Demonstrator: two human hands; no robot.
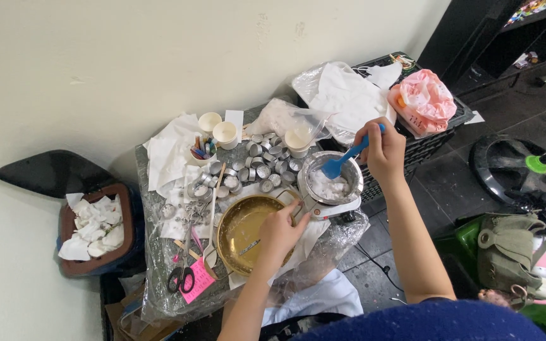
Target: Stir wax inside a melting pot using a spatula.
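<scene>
Blue spatula clenched in right hand, in steel pot of white wax — left hand pinching its handle — a hard stir may tip pot off scale.

A plain cream plaster wall fills ten to twelve o'clock. Dark grey tiled floor runs from three to five o'clock. A tall black shelving unit stands at one o'clock, in even light.
</scene>
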